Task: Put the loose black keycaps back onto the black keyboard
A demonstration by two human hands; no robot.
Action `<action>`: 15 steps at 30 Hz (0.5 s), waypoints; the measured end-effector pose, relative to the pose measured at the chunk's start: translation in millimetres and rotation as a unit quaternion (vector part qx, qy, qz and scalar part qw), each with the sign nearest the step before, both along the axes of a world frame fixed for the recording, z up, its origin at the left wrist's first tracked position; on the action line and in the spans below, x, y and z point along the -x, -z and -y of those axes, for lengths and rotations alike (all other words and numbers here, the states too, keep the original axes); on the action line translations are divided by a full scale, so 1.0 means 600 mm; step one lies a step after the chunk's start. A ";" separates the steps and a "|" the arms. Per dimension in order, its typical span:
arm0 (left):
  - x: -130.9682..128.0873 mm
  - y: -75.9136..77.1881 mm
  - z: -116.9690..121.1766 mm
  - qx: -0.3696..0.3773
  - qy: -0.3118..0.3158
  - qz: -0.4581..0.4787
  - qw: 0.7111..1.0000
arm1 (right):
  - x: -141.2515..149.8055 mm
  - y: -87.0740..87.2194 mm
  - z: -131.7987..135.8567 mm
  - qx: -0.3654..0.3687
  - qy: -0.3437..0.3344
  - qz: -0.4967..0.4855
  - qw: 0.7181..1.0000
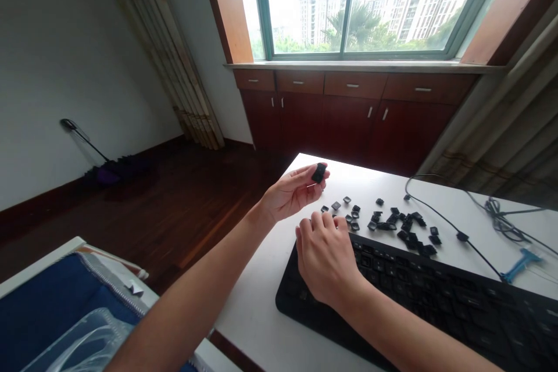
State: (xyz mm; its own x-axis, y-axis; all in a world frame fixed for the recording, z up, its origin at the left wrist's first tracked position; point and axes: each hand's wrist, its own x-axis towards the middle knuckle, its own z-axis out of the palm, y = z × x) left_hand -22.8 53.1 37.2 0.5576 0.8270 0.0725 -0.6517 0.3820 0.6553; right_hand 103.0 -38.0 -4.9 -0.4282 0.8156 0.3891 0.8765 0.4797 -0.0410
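My left hand [291,193] is raised above the white table [257,308], palm up, pinching a black keycap [319,172] between thumb and fingertips. My right hand [326,256] rests on the top left corner of the black keyboard [436,296], knuckles up and fingers curled down onto the keys; what lies under the fingertips is hidden. Several loose black keycaps [392,224] lie scattered on the table just beyond the keyboard.
A black cable [453,226] runs across the table to the right, past a blue key puller [521,264]. A blue bag with clear plastic [56,314] sits at lower left. Dark wood cabinets [349,110] stand under the window; a wooden floor lies to the left.
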 end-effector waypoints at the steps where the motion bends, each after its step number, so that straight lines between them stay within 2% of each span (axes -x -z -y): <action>1: 0.000 0.001 0.000 -0.002 0.003 -0.003 1.000 | -0.001 0.001 -0.002 0.002 0.003 0.000 1.000; 6: -0.001 0.002 0.001 -0.014 0.011 -0.013 1.000 | 0.002 0.004 -0.005 0.007 -0.007 0.000 1.000; 9: -0.002 0.001 0.002 -0.023 0.008 -0.017 1.000 | 0.000 -0.006 -0.003 0.007 -0.021 -0.001 1.000; 12: -0.007 -0.001 0.005 -0.031 -0.004 -0.018 0.999 | -0.026 -0.032 -0.002 0.022 -0.052 -0.017 0.998; 14: -0.013 -0.001 0.009 -0.041 -0.024 -0.034 0.998 | -0.059 -0.055 -0.004 0.078 -0.056 -0.093 0.991; 15: -0.018 0.000 0.011 -0.048 -0.035 -0.049 0.997 | -0.078 -0.067 -0.007 0.112 -0.034 -0.148 0.982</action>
